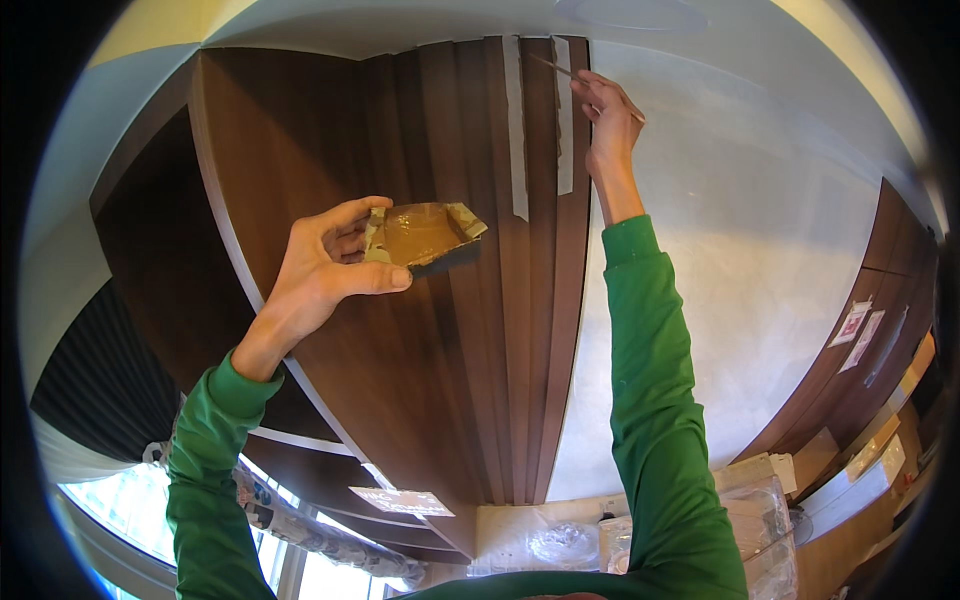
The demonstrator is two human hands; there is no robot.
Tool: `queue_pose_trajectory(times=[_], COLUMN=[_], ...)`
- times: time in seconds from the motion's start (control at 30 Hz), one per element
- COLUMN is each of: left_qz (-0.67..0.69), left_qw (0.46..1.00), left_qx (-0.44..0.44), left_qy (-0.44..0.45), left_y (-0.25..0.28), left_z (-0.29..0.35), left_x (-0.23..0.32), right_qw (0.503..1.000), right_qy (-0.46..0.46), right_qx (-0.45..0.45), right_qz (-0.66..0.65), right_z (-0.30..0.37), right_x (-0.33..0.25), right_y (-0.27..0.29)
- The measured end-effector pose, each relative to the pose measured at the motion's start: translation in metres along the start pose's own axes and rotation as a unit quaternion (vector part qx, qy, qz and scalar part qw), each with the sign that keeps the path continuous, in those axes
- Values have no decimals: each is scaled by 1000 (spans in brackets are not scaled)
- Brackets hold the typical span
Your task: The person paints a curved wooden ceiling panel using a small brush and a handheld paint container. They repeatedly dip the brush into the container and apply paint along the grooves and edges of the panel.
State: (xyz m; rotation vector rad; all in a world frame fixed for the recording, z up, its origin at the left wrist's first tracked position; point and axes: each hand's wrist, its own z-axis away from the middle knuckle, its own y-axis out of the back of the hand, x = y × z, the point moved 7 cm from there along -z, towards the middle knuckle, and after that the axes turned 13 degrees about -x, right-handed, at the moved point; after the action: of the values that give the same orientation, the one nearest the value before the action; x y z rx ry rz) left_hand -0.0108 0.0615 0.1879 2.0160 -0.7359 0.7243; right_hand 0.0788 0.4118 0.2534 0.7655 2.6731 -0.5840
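Note:
My left hand (318, 258) grips a small cut-down box tray (422, 232) by its left side, thumb along the lower edge. Shiny brown stuff, like paint or varnish, coats the tray's inside. High on the right, my right hand (608, 118) pinches a thin brush-like stick (556, 67). Its tip points up and left, close to the top of the dark brown wood panelling (540, 300); whether it touches the wood I cannot tell. Two pale strips of tape, a left one (516, 130) and a right one (565, 150), run down the panelling's ribs near that hand.
A pale wall (720, 240) adjoins the panelling on the right. At left stands a wooden cabinet (150, 230) with a light edge strip. Below are a plastic-wrapped roll (320, 540), a bright window (125, 515) and plastic-covered goods (760, 520). The ceiling (420, 22) is close above.

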Motion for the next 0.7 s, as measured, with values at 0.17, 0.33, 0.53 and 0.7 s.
queue_pose_trajectory(times=[0.17, 0.33, 0.53, 0.7], left_qz=[27, 26, 9, 12], left_qw=[1000, 999, 1000, 1000], left_qx=[4, 16, 11, 8], left_qy=[15, 25, 20, 20], left_y=[7, 7, 6, 5], left_z=[4, 8, 10, 10], left_x=[-5, -11, -11, -13], right_qw=[999, 999, 997, 997], right_qy=[26, 34, 59, 53], right_qx=[13, 16, 14, 19], right_qz=[-42, -36, -49, -47], right_z=[-18, -31, -38, -40], right_x=[7, 12, 16, 22], right_y=[-5, -10, -14, -11])
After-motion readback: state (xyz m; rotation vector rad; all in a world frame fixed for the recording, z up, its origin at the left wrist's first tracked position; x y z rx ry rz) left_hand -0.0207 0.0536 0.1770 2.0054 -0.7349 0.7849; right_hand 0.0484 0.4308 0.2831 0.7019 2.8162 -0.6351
